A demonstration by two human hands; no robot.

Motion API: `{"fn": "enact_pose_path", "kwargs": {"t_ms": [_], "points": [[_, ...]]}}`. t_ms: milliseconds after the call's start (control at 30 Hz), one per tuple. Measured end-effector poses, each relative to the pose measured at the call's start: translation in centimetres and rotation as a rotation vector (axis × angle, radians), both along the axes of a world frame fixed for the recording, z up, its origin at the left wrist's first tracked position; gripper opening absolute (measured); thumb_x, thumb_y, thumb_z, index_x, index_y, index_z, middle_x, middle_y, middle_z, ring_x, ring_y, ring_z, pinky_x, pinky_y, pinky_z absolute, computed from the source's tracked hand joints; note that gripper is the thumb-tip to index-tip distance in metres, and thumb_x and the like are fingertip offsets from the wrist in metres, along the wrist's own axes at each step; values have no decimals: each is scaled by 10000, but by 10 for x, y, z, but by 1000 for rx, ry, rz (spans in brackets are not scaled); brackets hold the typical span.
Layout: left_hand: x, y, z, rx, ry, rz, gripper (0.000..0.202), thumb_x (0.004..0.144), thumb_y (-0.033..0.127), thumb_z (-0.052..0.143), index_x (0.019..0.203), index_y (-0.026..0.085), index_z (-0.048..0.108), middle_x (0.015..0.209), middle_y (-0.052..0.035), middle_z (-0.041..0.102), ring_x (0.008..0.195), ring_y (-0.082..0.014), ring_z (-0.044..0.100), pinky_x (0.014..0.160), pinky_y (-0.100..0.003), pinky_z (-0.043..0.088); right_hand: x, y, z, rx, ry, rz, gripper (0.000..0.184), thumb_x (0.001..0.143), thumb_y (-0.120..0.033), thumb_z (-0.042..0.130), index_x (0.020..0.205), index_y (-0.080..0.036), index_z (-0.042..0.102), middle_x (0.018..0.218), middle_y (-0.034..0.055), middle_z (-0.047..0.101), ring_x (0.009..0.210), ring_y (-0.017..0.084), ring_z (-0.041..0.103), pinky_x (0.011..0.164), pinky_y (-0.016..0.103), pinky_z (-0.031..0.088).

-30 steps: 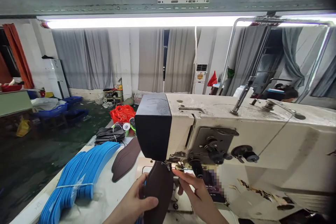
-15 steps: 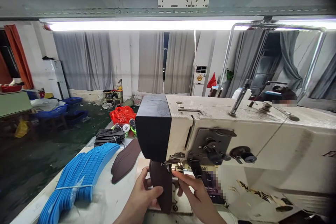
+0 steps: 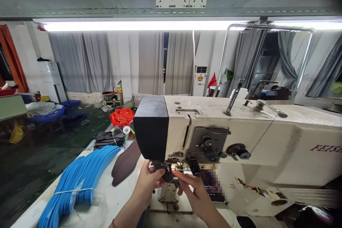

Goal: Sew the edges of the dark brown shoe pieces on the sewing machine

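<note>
A dark brown curved piece of sheet material [image 3: 167, 176] lies under the needle area of a cream sewing machine [image 3: 208, 114] with a black end cover. My left hand [image 3: 146, 181] grips its left side, thumb on top and the other fingers beneath. At its right edge, my right hand [image 3: 193, 188] has the index finger stretched along the piece and the other fingers curled under. The needle end is mostly hidden behind the head and my fingers. A similar brown piece [image 3: 126, 164] with stitched lines lies flat on the table to the left.
A tied stack of blue curved pieces [image 3: 77, 181] fans out on the white table [image 3: 128, 203]. Behind it are a bundle of dark pieces [image 3: 109, 139], thread spools [image 3: 126, 130] and a red plastic bag [image 3: 121, 117]. A person's head [image 3: 283, 93] shows beyond the machine.
The brown piece has moved away from me under the machine head, so much less of it shows in front. My left hand has moved forward with it. The view has shifted slightly right.
</note>
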State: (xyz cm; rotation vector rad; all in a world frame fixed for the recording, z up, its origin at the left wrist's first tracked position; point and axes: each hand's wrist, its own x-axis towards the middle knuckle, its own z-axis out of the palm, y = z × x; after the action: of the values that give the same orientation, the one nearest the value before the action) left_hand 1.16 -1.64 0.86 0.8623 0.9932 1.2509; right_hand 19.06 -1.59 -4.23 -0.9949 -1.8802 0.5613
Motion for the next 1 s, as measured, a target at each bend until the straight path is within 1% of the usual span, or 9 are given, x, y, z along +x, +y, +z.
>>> {"fn": "enact_pose_path", "kwargs": {"t_ms": [133,267,333,467,600,700,800,900,1000], "points": [[1,13,-3,21,10,8,350,593,269,739,851,178,520,706,5,648,517,-78,541,492,-194,412,0,1,-3,21,19,5,361,963,-382,396,1191,-268,652,555,4,651,583,174,598,760,346,487],[1,22,-4,73,10,-19,256,597,272,742,744,134,584,646,-16,624,511,-82,514,493,-208,426,1,1,-4,-27,33,42,366,969,-381,387,1219,-272,630,567,5,652,587,167,617,746,321,502],[1,24,-5,89,6,-29,235,602,268,740,726,126,599,650,-29,629,525,-91,524,503,-215,434,2,2,-4,-40,36,43,368,971,-383,384,1234,-276,618,574,7,654,592,167,622,745,316,504],[3,26,-10,103,1,-1,275,611,297,743,795,135,616,681,-27,631,558,-102,552,521,-215,437,0,1,-1,2,38,32,366,970,-382,386,1213,-267,635,560,3,646,586,168,617,758,324,495],[3,27,-13,94,0,19,336,614,297,737,888,150,610,741,-28,641,591,-108,571,544,-223,451,-1,-2,2,2,23,19,359,964,-379,398,1190,-261,649,569,-3,633,582,166,618,704,298,493],[1,23,-11,89,5,24,309,628,284,724,872,163,578,757,-23,642,602,-108,576,545,-218,451,-2,-3,1,24,35,16,360,964,-370,398,1199,-247,642,593,0,627,572,160,610,658,281,484],[2,18,-10,96,11,38,251,670,279,677,859,176,548,774,-21,646,643,-125,596,571,-233,470,-2,-2,-1,36,46,14,356,967,-355,398,1210,-243,632,594,-4,627,578,155,605,679,287,481],[10,16,-13,118,24,88,225,718,327,614,870,181,537,827,-36,655,699,-147,614,605,-254,487,-2,-1,-3,1,46,0,351,968,-350,399,1205,-244,635,620,0,642,586,153,613,693,291,481],[17,23,-16,162,50,167,264,732,369,592,903,173,547,884,-62,669,773,-173,625,655,-269,492,-1,-1,-4,-12,31,-2,356,964,-363,402,1202,-246,638,646,9,655,594,159,617,683,289,486]]}}
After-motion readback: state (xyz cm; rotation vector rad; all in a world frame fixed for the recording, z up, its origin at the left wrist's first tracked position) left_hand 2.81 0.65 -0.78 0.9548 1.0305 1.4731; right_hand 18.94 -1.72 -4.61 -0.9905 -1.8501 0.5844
